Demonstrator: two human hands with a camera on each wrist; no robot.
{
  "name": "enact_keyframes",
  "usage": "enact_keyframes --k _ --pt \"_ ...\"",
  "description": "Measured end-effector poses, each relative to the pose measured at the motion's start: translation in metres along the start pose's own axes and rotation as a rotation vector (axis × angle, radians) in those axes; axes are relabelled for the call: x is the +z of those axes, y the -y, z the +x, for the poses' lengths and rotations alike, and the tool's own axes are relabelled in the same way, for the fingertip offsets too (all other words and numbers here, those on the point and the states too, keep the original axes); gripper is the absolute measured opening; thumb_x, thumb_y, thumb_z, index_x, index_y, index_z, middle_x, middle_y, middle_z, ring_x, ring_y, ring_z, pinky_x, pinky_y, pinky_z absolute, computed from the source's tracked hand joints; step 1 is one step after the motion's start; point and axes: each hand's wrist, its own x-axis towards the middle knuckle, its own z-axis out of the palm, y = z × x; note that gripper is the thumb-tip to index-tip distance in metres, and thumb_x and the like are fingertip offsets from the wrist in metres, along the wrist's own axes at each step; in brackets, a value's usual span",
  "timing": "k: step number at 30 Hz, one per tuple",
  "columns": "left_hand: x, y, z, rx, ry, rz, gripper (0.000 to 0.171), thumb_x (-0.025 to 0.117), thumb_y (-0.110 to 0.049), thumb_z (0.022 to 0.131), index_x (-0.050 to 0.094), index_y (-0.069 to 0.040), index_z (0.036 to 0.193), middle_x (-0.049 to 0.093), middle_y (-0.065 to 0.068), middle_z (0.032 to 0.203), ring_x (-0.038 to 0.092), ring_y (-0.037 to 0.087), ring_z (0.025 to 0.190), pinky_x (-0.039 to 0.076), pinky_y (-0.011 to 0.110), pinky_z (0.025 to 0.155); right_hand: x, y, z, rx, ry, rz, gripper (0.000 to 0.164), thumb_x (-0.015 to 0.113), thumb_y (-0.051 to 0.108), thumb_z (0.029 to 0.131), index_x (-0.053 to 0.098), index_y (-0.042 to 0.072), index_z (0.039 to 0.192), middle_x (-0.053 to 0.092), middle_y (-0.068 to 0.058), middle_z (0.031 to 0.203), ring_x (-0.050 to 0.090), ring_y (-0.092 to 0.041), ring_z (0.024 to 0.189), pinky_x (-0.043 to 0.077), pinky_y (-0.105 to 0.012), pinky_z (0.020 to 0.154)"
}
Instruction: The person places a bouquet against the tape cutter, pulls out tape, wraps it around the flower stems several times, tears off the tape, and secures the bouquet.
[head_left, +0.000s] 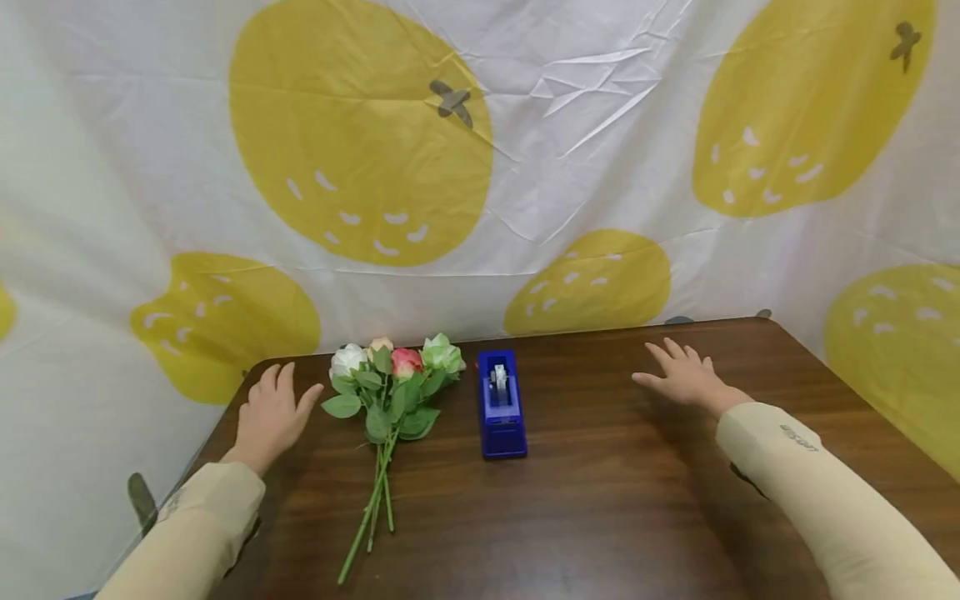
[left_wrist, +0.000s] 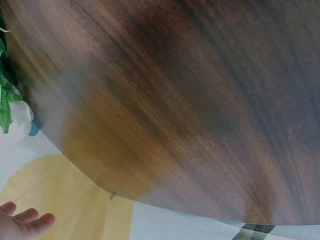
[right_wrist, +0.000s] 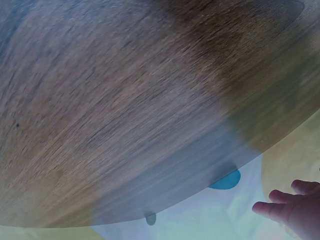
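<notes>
My left hand is spread with nothing in it, just left of a bunch of flowers. In the left wrist view only fingertips show at the lower left corner. The flowers lie on the table, with white, peach, red and pale green heads at the back and green stems crossing toward me. To their right stands a blue tape dispenser, its long side pointing away from me. Over the table's right part my right hand is held out, fingers apart, holding nothing; the tape dispenser is well to its left.
The dark brown wooden table has rounded back corners. Behind it and along both sides hangs a white cloth printed with large yellow fruit. In the left wrist view a white petal and green leaves show at the left edge.
</notes>
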Motion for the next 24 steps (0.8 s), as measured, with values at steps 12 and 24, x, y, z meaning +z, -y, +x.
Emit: enact_keyframes --k 12,24 --pt "-0.012 -0.067 -0.031 -0.120 0.525 0.188 0.062 0.039 -0.048 0.095 0.060 0.010 0.099 0.057 0.032 0.101 0.060 0.042 0.081 0.048 0.047 0.065 0.001 0.004 0.006 -0.027 0.005 -0.040 0.080 0.040 0.058 0.090 0.019 0.003 0.144 0.009 -0.032 0.145 0.006 -0.058 0.127 0.003 -0.072 0.094" --pt "0.022 -0.100 -0.079 -0.107 0.623 0.148 0.049 0.050 -0.052 0.087 0.056 -0.009 0.064 0.057 0.008 0.061 0.056 0.020 0.049 0.046 0.035 0.049 0.007 0.005 0.005 -0.065 -0.051 -0.126 0.080 0.045 0.056 0.089 0.020 0.004 0.144 0.015 -0.028 0.146 0.011 -0.056 0.128 0.000 -0.074 0.093"
